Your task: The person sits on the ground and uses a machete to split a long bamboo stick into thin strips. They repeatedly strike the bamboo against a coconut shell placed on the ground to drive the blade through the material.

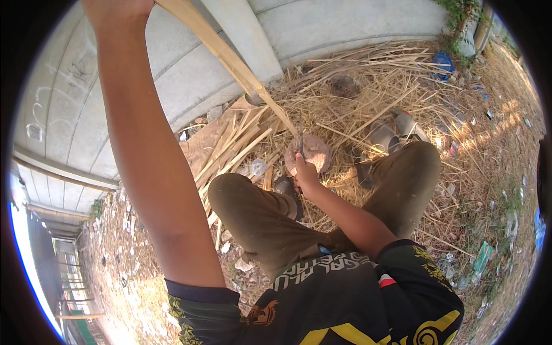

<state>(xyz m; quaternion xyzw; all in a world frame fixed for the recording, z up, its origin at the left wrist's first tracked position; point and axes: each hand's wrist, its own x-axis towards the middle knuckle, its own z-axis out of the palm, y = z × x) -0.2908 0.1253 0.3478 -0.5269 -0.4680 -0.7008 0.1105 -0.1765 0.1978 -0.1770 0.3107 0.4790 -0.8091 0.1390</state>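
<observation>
My left arm reaches far up, and my left hand (pixel 119 10) is at the top edge, partly cut off. It grips the upper end of a long pale split-bamboo slat (pixel 221 50), though its fingers are out of sight. The slat slopes down to the right, its lower end by a round wooden block (pixel 318 150) on the ground in front of me. My right hand (pixel 306 173) is closed round the handle of a knife at the block's near side. The knife's dark, narrow blade (pixel 301 133) points away from me, beside the slat's lower end.
A pale panel wall (pixel 345 26) with a post (pixel 244 37) stands ahead and left. Thin bamboo strips (pixel 368 80) and shavings cover the ground beyond the block; wider slats (pixel 230 144) lie left of it. My bent knees flank the block. Litter and a blue bag (pixel 443 64) lie at right.
</observation>
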